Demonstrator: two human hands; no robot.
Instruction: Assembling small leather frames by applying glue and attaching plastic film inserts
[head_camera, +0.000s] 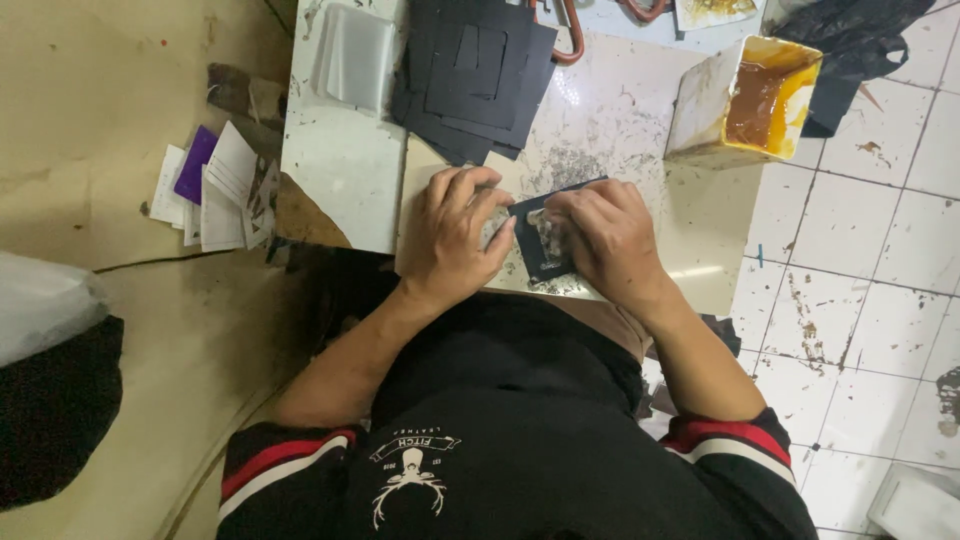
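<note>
Under your hands lies a dark, flat piece (540, 235) — black or very dark blue, thin like cut leather or card, roughly rectangular. It rests flat on the pale, stained work board, turned at a slant so one corner points far and to the right. A lighter, greyish patch shows at its middle, between your fingers; what that patch is cannot be told. Your left hand (455, 235) presses its left edge, your right hand (600, 235) covers its right side, so only the middle strip and the far corner show.
</note>
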